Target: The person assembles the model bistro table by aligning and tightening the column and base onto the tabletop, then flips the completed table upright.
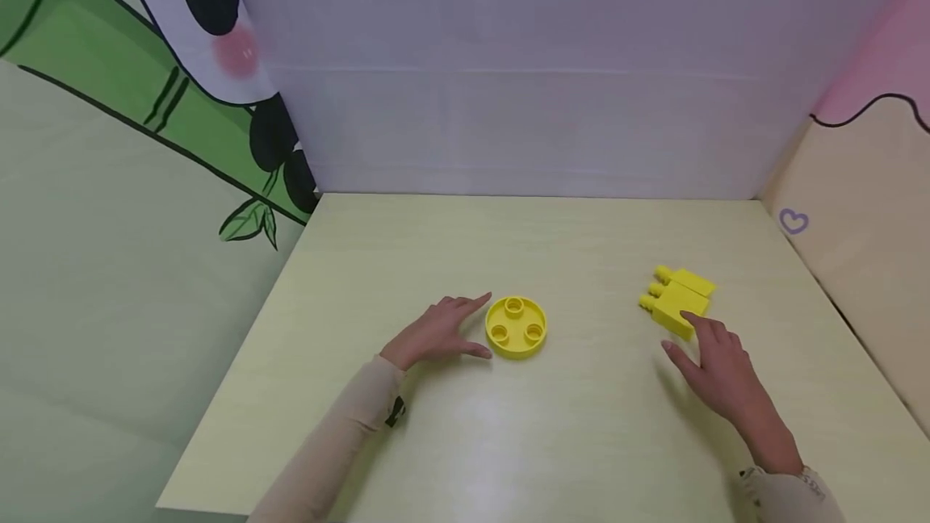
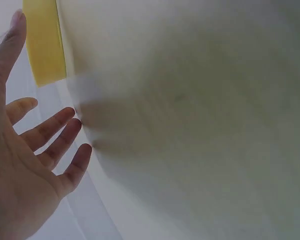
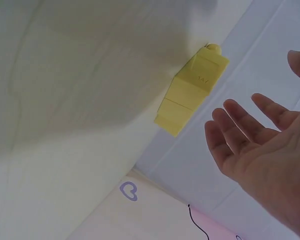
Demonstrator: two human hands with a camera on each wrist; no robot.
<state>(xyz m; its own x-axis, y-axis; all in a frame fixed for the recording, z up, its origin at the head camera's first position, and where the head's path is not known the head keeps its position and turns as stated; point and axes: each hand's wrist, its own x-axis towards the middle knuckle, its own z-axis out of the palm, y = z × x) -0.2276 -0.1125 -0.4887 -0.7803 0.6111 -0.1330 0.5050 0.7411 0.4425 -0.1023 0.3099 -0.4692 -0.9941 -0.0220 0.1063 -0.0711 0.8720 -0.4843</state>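
A round yellow plastic disc [image 1: 516, 321] with a raised rim and three ring-shaped sockets lies near the middle of the table. My left hand [image 1: 436, 333] is just left of it, thumb and fingers spread, holding nothing. In the left wrist view, the disc's yellow side [image 2: 44, 45] appears beyond the fingertips of that hand [image 2: 25, 165]. Farther right lie yellow blocks [image 1: 677, 305] side by side, with three rounded pegs pointing left. My right hand [image 1: 722, 374] reaches toward their near end with relaxed fingers; whether the index fingertip touches them I cannot tell. The right wrist view shows the blocks [image 3: 187, 92] apart from the hand [image 3: 270, 155].
The pale wooden table [image 1: 581, 240] meets a plain lilac panel [image 1: 523, 119] at the back. A green cartoon-printed panel [image 1: 131, 265] stands to the left, and a beige and pink one [image 1: 857, 192] to the right.
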